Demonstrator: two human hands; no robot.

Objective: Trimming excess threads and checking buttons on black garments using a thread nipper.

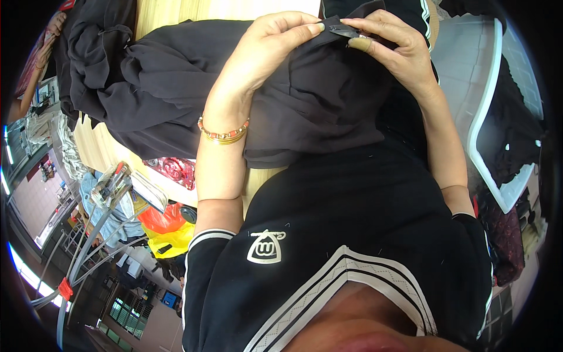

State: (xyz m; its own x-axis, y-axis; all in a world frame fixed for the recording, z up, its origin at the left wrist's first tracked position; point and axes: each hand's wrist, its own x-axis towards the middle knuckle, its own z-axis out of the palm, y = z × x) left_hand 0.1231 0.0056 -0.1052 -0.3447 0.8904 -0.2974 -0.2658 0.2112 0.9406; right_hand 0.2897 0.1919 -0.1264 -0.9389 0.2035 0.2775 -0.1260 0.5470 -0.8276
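A large piece of dark cloth (176, 76) lies in loose folds across the table and over my lap. My left hand (267, 53), with bracelets (223, 134) on its wrist, pinches the cloth's edge between thumb and fingers. Just right of it, my right hand (402, 50) is closed on a pair of small thread snips (343, 30), whose pointed blades lie against the edge by my left fingertips. A tan finger cover (359, 44) wraps the right thumb. Whether the blades have cut into anything is too small to tell.
Pale wooden table (205, 9) shows beyond the cloth. On the right stands a white-rimmed plastic bin (476, 138), with dark fabric (509, 126) beside it. Yellow (173, 242) and orange bags (161, 218) and a metal stand (88, 246) are lower left. Another person's hand (54, 28) shows far left.
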